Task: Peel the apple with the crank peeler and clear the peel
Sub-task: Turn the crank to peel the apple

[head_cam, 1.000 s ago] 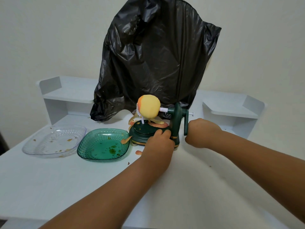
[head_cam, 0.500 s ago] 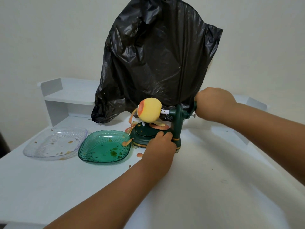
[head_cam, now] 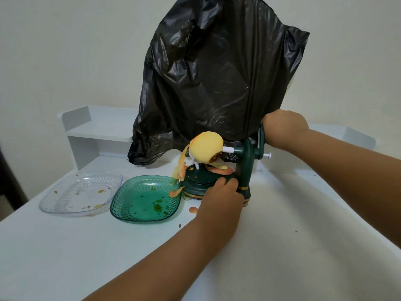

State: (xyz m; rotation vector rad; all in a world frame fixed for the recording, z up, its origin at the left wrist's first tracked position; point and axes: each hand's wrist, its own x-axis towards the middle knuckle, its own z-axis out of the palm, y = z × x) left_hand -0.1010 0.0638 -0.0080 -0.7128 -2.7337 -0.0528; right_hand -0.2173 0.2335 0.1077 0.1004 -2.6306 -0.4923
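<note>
Right hand grips crank; left hand holds peeler.

Peeler: the dark green plastic crank peeler stands mid-table on the white table, toward the far edge.
Apple: the pale yellow peeled apple sits on the peeler's spindle — above its base.
Dishes: the green patterned plastic dish lies just left of the peeler; the clear plastic dish lies left of that.
Bag: the black plastic rubbish bag stands behind the peeler.
Shelf: the white corner shelf sits at the far left corner — left of the bag.
</note>
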